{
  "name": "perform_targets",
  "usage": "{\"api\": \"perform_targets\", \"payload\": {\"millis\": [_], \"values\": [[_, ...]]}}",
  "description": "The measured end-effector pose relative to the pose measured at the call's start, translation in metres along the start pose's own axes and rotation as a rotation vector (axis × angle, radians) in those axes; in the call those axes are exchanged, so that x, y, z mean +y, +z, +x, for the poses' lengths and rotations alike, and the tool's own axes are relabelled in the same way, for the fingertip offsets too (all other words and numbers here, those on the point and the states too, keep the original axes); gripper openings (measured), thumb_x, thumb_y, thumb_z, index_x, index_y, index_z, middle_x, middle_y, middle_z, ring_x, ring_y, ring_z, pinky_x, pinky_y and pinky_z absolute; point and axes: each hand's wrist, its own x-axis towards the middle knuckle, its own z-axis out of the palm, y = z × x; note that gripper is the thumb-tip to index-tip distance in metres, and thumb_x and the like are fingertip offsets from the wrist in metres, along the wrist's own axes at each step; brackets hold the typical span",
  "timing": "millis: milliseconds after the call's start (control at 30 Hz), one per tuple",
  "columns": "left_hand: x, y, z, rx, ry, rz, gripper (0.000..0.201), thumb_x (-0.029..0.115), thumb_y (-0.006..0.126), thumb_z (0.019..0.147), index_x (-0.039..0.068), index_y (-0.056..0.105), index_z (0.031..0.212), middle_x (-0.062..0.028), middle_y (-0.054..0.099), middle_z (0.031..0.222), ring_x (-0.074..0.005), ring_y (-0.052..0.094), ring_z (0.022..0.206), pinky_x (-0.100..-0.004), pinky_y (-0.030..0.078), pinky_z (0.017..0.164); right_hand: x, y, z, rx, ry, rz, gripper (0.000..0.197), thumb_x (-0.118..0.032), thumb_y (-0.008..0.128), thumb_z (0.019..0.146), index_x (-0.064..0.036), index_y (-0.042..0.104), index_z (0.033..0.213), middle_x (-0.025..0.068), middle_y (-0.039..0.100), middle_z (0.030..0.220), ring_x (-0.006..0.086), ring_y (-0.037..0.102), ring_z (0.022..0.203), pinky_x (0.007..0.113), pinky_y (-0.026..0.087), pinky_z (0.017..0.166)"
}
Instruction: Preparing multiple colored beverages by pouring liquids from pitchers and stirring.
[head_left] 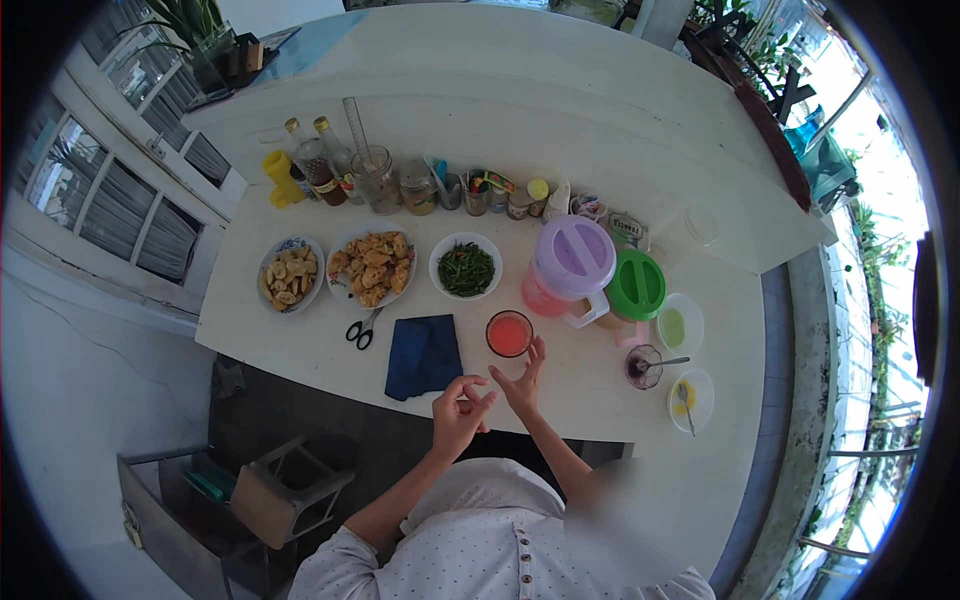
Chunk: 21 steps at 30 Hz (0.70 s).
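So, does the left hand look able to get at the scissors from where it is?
Probably yes: the left hand looks empty, and only the flat blue cloth lies between it and the scissors, low enough to reach over.

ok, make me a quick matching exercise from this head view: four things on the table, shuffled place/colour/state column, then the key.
Things:
1. Glass of red drink
2. Folded cloth
3. Scissors
4. Green vegetables

Descriptions:
A. Black-handled
B. In a white bowl
C. Closest of the four to the right hand
D. Dark blue

Pairs: 1-C, 2-D, 3-A, 4-B
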Motion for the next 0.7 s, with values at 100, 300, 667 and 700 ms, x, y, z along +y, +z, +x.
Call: {"api": "perform_targets", "payload": {"millis": [100,300,667,700], "values": [[-0.005,-0.01,0.002,0.118,0.082,-0.087,0.02,0.009,0.062,0.079,0.001,0.052,0.093,-0.0001,0.049,0.063,-0.0078,0.056,0.051,-0.0174,0.042,0.043,-0.007,0.021,0.019,0.062,-0.112,0.184,0.092,-0.017,0.078,0.059,-0.004,0.021,0.13,0.0163,0.03,0.129,0.0303,0.037,0.116,0.041,0.035,0.091],[-0.017,-0.026,-0.001,0.231,0.121,-0.1,0.013,0.011,0.058,0.082,0.002,0.052,0.089,-0.0016,0.049,0.066,-0.0111,0.056,0.049,-0.0189,0.042,0.044,0.001,0.016,0.028,0.114,-0.003,-0.058,0.078,-0.015,0.079,0.054,-0.0035,0.038,0.12,0.017,0.051,0.109,0.0327,0.049,0.102,0.038,0.041,0.083],[-0.023,0.023,-0.014,-0.135,0.097,-0.027,0.016,0.018,0.055,0.085,0.003,0.052,0.089,-0.0031,0.05,0.069,-0.0129,0.057,0.05,-0.0202,0.044,0.045,0.005,-0.073,-0.087,0.28,0.043,-0.15,0.064,-0.019,0.08,0.053,-0.0027,0.048,0.106,0.0154,0.058,0.096,0.0289,0.057,0.09,0.036,0.046,0.077],[-0.025,0.028,-0.018,-0.185,0.094,-0.019,0.017,0.019,0.055,0.085,0.003,0.052,0.09,-0.0033,0.051,0.069,-0.013,0.057,0.049,-0.0203,0.044,0.045,0.003,-0.083,-0.104,0.338,0.064,-0.153,0.064,-0.019,0.08,0.053,-0.0027,0.048,0.106,0.0154,0.058,0.096,0.0289,0.057,0.09,0.036,0.046,0.077]]}}
